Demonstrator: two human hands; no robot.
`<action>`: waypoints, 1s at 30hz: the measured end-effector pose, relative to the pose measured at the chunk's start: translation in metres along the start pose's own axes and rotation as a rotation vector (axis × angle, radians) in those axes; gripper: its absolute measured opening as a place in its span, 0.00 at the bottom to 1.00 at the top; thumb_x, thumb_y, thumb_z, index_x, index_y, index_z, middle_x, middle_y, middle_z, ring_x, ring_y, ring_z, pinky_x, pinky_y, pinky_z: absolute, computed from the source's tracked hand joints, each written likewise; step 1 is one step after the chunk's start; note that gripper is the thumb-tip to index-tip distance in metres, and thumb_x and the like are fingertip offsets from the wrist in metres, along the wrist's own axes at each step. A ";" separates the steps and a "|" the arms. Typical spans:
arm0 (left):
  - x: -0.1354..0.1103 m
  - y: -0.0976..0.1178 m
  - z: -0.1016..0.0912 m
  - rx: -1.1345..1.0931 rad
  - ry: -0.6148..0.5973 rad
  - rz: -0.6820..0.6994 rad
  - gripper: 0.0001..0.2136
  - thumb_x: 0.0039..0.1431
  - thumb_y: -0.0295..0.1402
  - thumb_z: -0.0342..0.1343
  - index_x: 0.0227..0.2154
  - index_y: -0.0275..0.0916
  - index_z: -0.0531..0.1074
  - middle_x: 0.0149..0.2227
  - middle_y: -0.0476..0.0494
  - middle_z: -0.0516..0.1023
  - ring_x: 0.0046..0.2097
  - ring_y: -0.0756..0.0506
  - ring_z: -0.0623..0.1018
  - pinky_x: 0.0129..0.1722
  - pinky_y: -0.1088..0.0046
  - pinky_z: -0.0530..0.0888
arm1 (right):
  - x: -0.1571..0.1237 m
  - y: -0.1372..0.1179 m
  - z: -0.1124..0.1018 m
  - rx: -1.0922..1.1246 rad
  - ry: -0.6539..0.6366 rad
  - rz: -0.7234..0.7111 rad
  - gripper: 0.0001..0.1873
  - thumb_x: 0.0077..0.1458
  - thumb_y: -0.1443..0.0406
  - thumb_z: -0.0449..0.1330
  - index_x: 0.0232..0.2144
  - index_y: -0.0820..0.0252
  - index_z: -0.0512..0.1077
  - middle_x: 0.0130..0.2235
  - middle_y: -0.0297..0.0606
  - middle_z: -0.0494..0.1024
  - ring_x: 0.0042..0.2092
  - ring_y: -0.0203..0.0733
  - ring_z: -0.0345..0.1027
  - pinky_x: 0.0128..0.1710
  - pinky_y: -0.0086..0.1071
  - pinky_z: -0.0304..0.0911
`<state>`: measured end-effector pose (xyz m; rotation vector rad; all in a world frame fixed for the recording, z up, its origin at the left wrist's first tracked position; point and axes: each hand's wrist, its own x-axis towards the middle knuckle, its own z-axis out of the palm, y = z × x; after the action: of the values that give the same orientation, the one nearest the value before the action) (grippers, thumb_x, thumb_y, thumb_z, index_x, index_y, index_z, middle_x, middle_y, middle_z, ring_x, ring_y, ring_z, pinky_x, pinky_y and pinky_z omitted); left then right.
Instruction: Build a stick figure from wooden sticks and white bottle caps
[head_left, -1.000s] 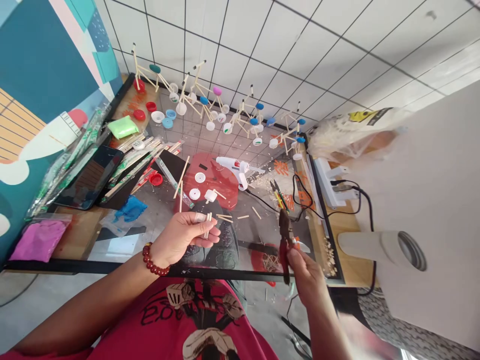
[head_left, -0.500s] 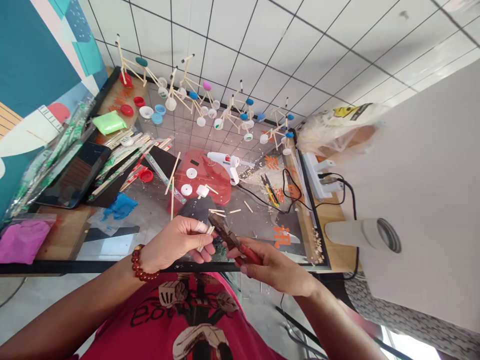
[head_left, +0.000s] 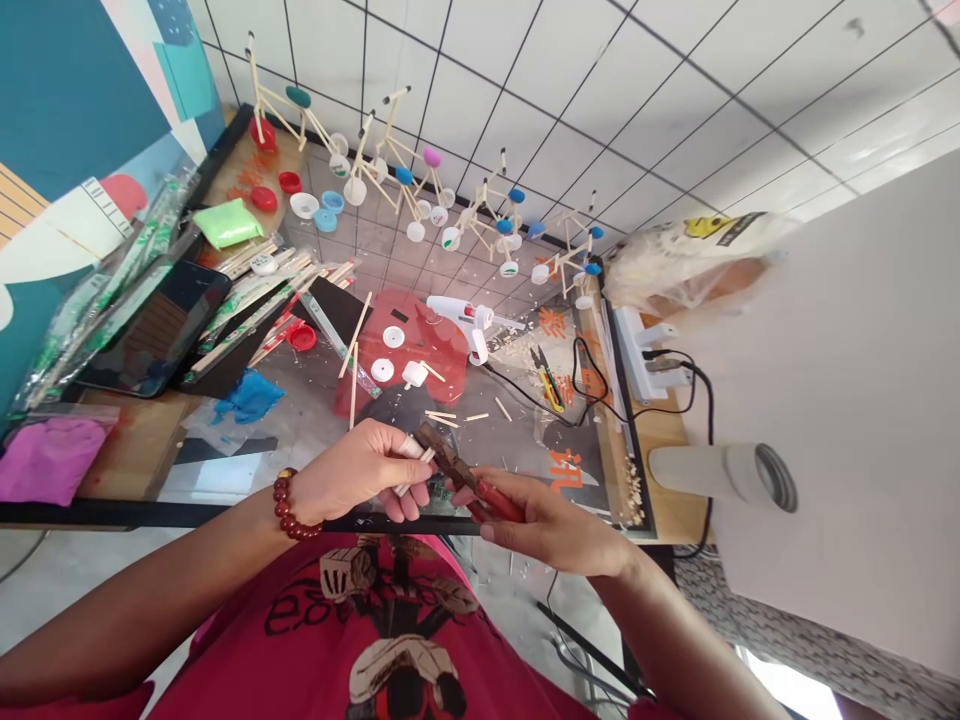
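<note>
My left hand [head_left: 358, 470], with a red bead bracelet at the wrist, is closed on a few short pale wooden sticks [head_left: 411, 470] over the near edge of the glass table [head_left: 300, 420]. My right hand [head_left: 551, 520] grips red-handled pliers [head_left: 463, 474]. The dark jaws of the pliers reach left to the ends of the sticks. Both hands meet just above the table's front edge.
On the table lie a white glue gun [head_left: 469, 322] on a red mat, white caps, loose sticks, yellow snips [head_left: 549, 378], a dark tablet [head_left: 154, 340] and a power strip [head_left: 651, 365]. Several stick models [head_left: 420, 195] line the tiled wall. A white tube [head_left: 720, 475] lies at right.
My right hand swung the pliers from upright at the right over to the left, and their jaws now sit at the sticks in my left hand. The view shifted slightly.
</note>
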<state>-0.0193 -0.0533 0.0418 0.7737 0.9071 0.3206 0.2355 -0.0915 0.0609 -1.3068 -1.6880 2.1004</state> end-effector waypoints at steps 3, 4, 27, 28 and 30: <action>0.001 0.000 0.000 0.011 0.010 -0.011 0.14 0.51 0.39 0.64 0.20 0.33 0.75 0.21 0.43 0.77 0.22 0.50 0.77 0.20 0.78 0.71 | 0.002 -0.006 0.003 -0.100 0.020 0.010 0.17 0.61 0.56 0.60 0.49 0.58 0.72 0.49 0.39 0.71 0.49 0.41 0.66 0.52 0.35 0.62; 0.001 0.001 0.000 0.016 0.014 -0.012 0.14 0.51 0.39 0.64 0.20 0.33 0.75 0.21 0.43 0.77 0.21 0.50 0.76 0.20 0.78 0.71 | 0.002 -0.008 0.005 -0.153 0.036 0.013 0.15 0.62 0.57 0.60 0.48 0.58 0.73 0.47 0.39 0.71 0.46 0.40 0.66 0.49 0.34 0.63; -0.004 0.018 0.012 0.153 0.097 0.181 0.12 0.55 0.31 0.58 0.17 0.37 0.72 0.17 0.47 0.74 0.20 0.50 0.74 0.22 0.78 0.70 | 0.013 -0.023 0.007 -0.563 0.291 0.105 0.05 0.48 0.70 0.52 0.29 0.56 0.60 0.26 0.27 0.62 0.28 0.34 0.54 0.30 0.29 0.50; -0.005 0.018 0.010 0.147 0.097 0.185 0.12 0.55 0.32 0.58 0.17 0.37 0.72 0.18 0.47 0.74 0.20 0.51 0.74 0.22 0.78 0.70 | 0.015 -0.023 0.007 -0.577 0.302 0.089 0.05 0.47 0.70 0.52 0.29 0.56 0.60 0.25 0.27 0.62 0.28 0.33 0.53 0.29 0.29 0.49; -0.005 0.017 0.007 0.126 0.096 0.196 0.13 0.56 0.33 0.58 0.17 0.36 0.73 0.18 0.47 0.75 0.21 0.51 0.74 0.22 0.78 0.70 | 0.018 -0.021 0.005 -0.602 0.318 0.055 0.05 0.47 0.70 0.52 0.29 0.56 0.61 0.25 0.26 0.62 0.27 0.33 0.53 0.29 0.29 0.49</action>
<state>-0.0157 -0.0472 0.0598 0.9727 0.9499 0.4797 0.2132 -0.0771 0.0694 -1.7367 -2.2264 1.3343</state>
